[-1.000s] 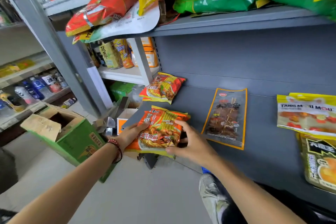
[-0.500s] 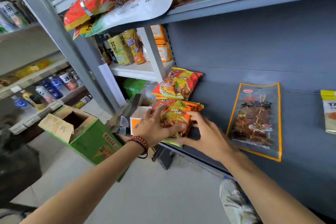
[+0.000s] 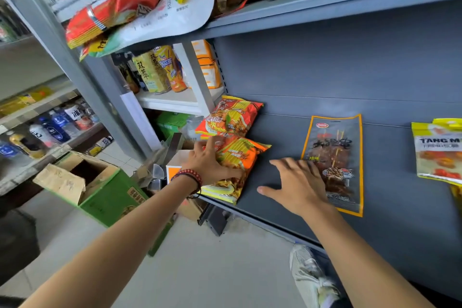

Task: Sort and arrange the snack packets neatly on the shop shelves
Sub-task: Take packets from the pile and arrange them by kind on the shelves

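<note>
Two orange-and-yellow snack packets lie at the left end of the grey shelf [image 3: 400, 207]. The near packet [image 3: 240, 162] lies flat with my left hand [image 3: 207, 161] resting on its left part, fingers spread. The far packet [image 3: 231, 117] leans against the back panel just behind it. My right hand [image 3: 297, 185] hovers open, fingers spread, over the shelf between the near packet and a dark skewer packet with an orange border [image 3: 333, 162]; its fingertips overlap that packet's left edge. A yellow "TANG MOU" packet [image 3: 437, 150] lies further right.
The upper shelf [image 3: 325, 2] overhangs with a pile of red, white, yellow and green bags. An open green cardboard box [image 3: 100, 195] stands on the floor at left. Bottles line shelves at far left. My shoe [image 3: 310, 275] is below the shelf edge.
My right hand has let go of the near orange packet and moved right, to the skewer packet's edge. The near packet now lies on the shelf under my left hand.
</note>
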